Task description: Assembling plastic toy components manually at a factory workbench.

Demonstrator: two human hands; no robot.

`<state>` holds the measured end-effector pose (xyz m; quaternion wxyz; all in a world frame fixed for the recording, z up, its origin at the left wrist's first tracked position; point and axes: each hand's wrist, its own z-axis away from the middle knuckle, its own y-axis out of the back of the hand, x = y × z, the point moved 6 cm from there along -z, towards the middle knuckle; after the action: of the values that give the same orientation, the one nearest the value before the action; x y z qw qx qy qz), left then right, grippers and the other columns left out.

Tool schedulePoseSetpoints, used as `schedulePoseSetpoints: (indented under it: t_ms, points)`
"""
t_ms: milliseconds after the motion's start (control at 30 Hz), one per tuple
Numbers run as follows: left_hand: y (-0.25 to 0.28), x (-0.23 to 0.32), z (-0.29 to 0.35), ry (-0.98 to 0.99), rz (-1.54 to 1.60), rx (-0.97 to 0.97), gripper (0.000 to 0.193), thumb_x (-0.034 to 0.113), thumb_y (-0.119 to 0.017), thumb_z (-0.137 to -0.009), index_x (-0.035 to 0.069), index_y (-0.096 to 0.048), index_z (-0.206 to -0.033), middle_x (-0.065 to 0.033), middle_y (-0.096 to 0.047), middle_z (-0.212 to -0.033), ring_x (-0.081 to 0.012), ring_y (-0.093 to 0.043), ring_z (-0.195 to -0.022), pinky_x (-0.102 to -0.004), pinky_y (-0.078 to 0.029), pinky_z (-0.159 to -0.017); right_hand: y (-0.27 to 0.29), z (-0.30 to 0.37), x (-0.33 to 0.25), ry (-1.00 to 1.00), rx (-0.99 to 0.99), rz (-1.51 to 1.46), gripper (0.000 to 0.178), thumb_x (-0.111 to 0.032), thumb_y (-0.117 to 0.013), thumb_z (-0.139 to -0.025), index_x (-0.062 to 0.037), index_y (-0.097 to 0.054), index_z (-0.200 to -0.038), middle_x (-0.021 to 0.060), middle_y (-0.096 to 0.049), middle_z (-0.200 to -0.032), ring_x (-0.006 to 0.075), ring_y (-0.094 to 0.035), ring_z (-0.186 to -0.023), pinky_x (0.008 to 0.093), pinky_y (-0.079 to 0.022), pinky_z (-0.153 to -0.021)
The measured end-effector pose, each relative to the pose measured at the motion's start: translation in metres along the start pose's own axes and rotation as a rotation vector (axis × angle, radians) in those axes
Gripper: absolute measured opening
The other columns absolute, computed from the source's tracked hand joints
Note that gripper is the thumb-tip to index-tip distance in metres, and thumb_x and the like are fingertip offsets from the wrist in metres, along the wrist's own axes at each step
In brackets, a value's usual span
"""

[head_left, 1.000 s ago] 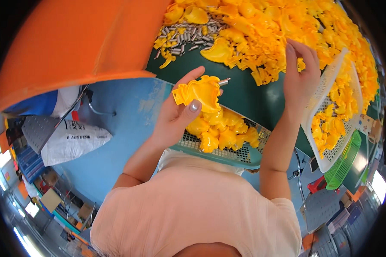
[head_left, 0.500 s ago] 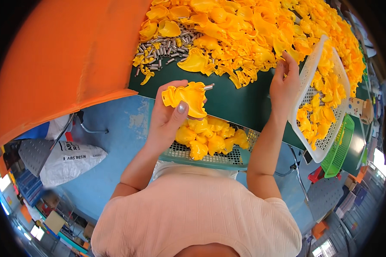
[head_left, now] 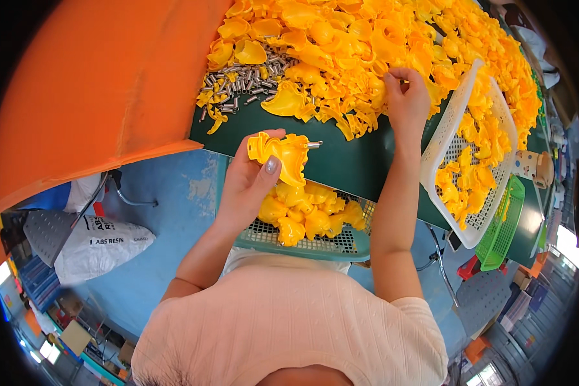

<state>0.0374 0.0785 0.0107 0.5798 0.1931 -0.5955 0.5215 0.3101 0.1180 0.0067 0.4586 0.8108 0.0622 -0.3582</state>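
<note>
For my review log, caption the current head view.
Left hand holds a yellow part with a metal pin; right hand at the yellow pile.

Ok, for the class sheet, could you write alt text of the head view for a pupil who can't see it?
A person's left hand holds a yellow part with a metal pin sticking out, while the right hand is at a large pile of yellow pieces on a dark green table. A tilted white basket holds more yellow pieces.

Cylinders (head_left: pixel 243 82) lie on the table (head_left: pixel 347 161), front left of the parts heap (head_left: pixel 350 61).
</note>
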Motion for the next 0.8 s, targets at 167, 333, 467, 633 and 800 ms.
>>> schedulePoseSetpoints:
  t_ms: [167,333,467,633,800]
  points:
    - [0.000,0.000,-0.002,-0.014,0.017,-0.011,0.039,0.020,-0.050,-0.090,0.001,-0.036,-0.122,-0.0107,-0.052,-0.109,-0.0150,-0.052,-0.098,-0.0267,-0.041,-0.087,0.001,0.002,0.002,0.036,0.028,-0.118,0.011,-0.010,-0.058,-0.082,-0.0029,-0.059,-0.091,0.0028,-0.056,-0.082,0.0108,-0.046,-0.061,0.0233,-0.041,-0.060]
    - [-0.001,0.000,-0.002,-0.011,0.024,-0.008,0.040,0.020,-0.051,-0.089,0.001,-0.037,-0.121,-0.0104,-0.052,-0.109,-0.0147,-0.052,-0.098,-0.0266,-0.041,-0.087,-0.002,0.001,0.003,0.027,-0.098,-0.215,0.010,-0.007,-0.056,-0.083,-0.0031,-0.060,-0.091,0.0031,-0.053,-0.086,0.0109,-0.046,-0.062,0.0231,-0.041,-0.061]
    - [-0.002,-0.001,-0.002,-0.014,0.046,-0.005,0.040,0.020,-0.052,-0.089,0.001,-0.037,-0.120,-0.0105,-0.051,-0.109,-0.0151,-0.053,-0.098,-0.0269,-0.041,-0.086,0.000,-0.003,0.002,0.079,-0.127,-0.045,0.012,-0.003,-0.055,-0.079,-0.0048,-0.061,-0.090,0.0109,-0.057,-0.088,0.0255,-0.055,-0.073,0.0316,-0.044,-0.065]
    - [-0.002,0.000,-0.002,-0.015,0.049,0.002,0.039,0.020,-0.052,-0.089,0.001,-0.038,-0.120,-0.0102,-0.052,-0.108,-0.0157,-0.053,-0.098,-0.0275,-0.042,-0.086,0.003,0.001,0.001,0.153,-0.090,0.005,0.015,-0.003,-0.056,-0.080,-0.0070,-0.062,-0.093,0.0064,-0.055,-0.081,0.0162,-0.055,-0.073,0.0246,-0.043,-0.067]
    - [-0.005,-0.002,-0.002,0.004,0.057,-0.009,0.039,0.019,-0.052,-0.089,0.001,-0.038,-0.120,-0.0100,-0.052,-0.108,-0.0154,-0.053,-0.098,-0.0276,-0.042,-0.086,0.001,-0.003,-0.013,0.382,-0.065,0.260,0.015,-0.003,-0.057,-0.079,-0.0082,-0.062,-0.092,0.0072,-0.055,-0.080,0.0189,-0.055,-0.072,0.0255,-0.043,-0.066]
